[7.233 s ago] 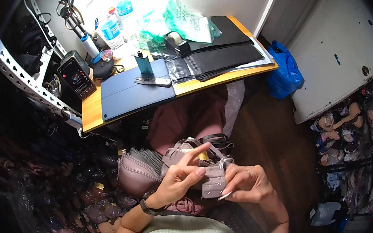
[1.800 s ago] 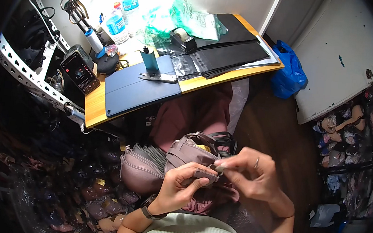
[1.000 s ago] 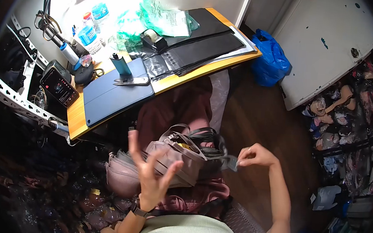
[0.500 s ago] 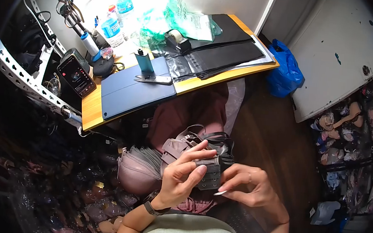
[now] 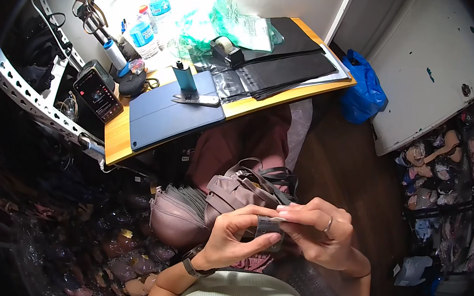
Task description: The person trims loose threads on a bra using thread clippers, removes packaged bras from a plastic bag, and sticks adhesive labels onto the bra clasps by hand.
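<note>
A stack of mauve bras (image 5: 180,217) lies on my lap, with moulded cups nested at the left and dark straps (image 5: 277,175) bunched at the top. My left hand (image 5: 233,237) pinches the grey hook-and-eye band (image 5: 269,226) of a bra between thumb and forefinger. My right hand (image 5: 324,235), wearing a ring, meets it from the right. Its fingers are closed at the upper edge of the band around a small white slip (image 5: 277,219), which is mostly covered.
Ahead is a wooden desk (image 5: 114,147) with a blue tablet case (image 5: 160,120), thread snips (image 5: 196,100), a teal lighter-like object (image 5: 184,79), a tape dispenser (image 5: 226,52) and black plastic bags (image 5: 294,71). A phone (image 5: 96,96) leans at left. Bagged garments (image 5: 121,245) pile up on both sides.
My right hand has risen, bringing the white slip to the top of the band. My left hand has tilted the band and closed its finger and thumb on it.
</note>
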Motion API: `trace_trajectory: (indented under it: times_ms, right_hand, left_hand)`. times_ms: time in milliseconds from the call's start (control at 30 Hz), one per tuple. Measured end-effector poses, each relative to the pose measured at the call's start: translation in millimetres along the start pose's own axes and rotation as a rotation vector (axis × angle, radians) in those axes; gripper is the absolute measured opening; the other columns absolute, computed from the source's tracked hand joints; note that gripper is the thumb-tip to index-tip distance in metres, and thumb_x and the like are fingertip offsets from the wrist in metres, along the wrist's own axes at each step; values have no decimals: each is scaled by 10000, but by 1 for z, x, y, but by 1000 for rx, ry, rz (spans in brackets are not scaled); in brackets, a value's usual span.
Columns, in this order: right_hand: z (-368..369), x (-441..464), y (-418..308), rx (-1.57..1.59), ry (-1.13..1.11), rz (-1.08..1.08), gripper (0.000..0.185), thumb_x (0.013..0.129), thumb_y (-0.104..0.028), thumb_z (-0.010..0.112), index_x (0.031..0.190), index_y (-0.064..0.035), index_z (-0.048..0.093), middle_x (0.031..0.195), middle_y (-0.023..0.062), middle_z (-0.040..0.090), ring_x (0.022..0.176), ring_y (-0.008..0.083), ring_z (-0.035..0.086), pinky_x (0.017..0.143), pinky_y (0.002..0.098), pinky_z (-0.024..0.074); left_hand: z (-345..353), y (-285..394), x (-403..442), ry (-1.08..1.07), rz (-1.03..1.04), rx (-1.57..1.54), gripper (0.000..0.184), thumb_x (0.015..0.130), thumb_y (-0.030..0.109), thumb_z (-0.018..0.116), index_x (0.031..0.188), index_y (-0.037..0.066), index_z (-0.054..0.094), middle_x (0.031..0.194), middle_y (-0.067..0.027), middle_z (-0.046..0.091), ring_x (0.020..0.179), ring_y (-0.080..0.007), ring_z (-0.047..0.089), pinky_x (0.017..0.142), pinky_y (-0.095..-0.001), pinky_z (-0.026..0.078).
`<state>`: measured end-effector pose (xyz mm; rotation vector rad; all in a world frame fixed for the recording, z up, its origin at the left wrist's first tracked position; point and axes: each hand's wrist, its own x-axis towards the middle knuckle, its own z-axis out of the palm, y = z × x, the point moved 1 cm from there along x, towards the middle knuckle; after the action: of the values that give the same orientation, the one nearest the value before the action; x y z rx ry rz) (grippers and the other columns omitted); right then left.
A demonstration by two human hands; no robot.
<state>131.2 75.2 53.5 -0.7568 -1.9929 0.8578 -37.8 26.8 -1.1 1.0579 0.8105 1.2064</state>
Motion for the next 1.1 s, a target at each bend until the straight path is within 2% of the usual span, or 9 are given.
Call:
trace_trajectory:
  times_ms: [33, 100, 200, 467, 533, 767, 833, 967, 1100]
  right_hand:
    - [-1, 0, 0, 1, 0, 1, 258, 716, 73, 724, 954, -18, 683, 764, 95, 641, 736, 183, 673, 677, 263, 538]
    - [-1, 0, 0, -41, -80, 52, 272, 707, 63, 734, 963, -17, 688, 742, 90, 633, 632, 143, 636, 561, 231, 502]
    - [3, 0, 4, -45, -71, 1, 274, 697, 56, 744, 956, -17, 693, 713, 81, 621, 558, 120, 590, 485, 221, 454]
    - [4, 0, 5, -55, -87, 6, 257, 701, 52, 740, 945, -17, 696, 712, 79, 625, 559, 125, 592, 486, 223, 459]
    - [4, 0, 5, -59, -93, 6, 258, 701, 53, 738, 946, -18, 696, 711, 79, 626, 557, 126, 592, 486, 224, 461]
    - [1, 2, 6, -26, -148, 6, 236, 699, 64, 729, 919, -13, 696, 710, 82, 628, 562, 143, 603, 502, 238, 477]
    - [-2, 3, 6, -5, -180, 15, 228, 699, 66, 726, 912, -9, 695, 714, 86, 630, 564, 148, 605, 510, 241, 483]
    - [-5, 0, 10, 80, -211, 78, 213, 702, 76, 715, 902, 7, 689, 758, 108, 651, 613, 161, 618, 573, 253, 503]
    - [-8, -3, 10, 118, -220, 117, 216, 700, 89, 702, 902, 15, 689, 787, 117, 667, 666, 160, 628, 624, 265, 513]
  left_hand:
    - [3, 1, 1, 33, 46, 9, 176, 818, -31, 651, 991, -63, 652, 973, -104, 634, 878, -94, 592, 739, -191, 476]
    - [0, -3, -1, 37, 55, 83, 164, 821, -30, 646, 982, -64, 647, 961, -101, 633, 850, -99, 591, 727, -200, 473]
    - [0, -5, -2, 50, 66, 203, 141, 827, -31, 637, 963, -68, 633, 932, -100, 627, 795, -112, 586, 698, -217, 466]
    - [1, -1, -3, 54, 78, 319, 122, 826, -48, 622, 943, -79, 609, 889, -115, 612, 753, -145, 588, 661, -234, 463]
    - [1, 1, -3, 37, 56, 330, 64, 847, -62, 609, 902, -93, 613, 914, -81, 593, 814, -89, 577, 714, -199, 481]
    - [0, 4, -3, 19, 83, 389, 76, 830, -79, 613, 904, -98, 609, 908, -78, 600, 812, -84, 580, 710, -194, 478]
    - [-1, 1, -4, 15, 90, 396, 128, 821, -45, 631, 942, -80, 606, 893, -111, 613, 735, -132, 592, 638, -225, 465]
    - [-1, 1, -3, 26, 90, 344, 125, 821, -41, 636, 939, -79, 613, 898, -107, 618, 740, -123, 589, 637, -223, 464]
    - [0, 3, -4, 20, 13, 292, 79, 833, -71, 615, 903, -106, 617, 938, -101, 617, 817, -93, 586, 719, -201, 477]
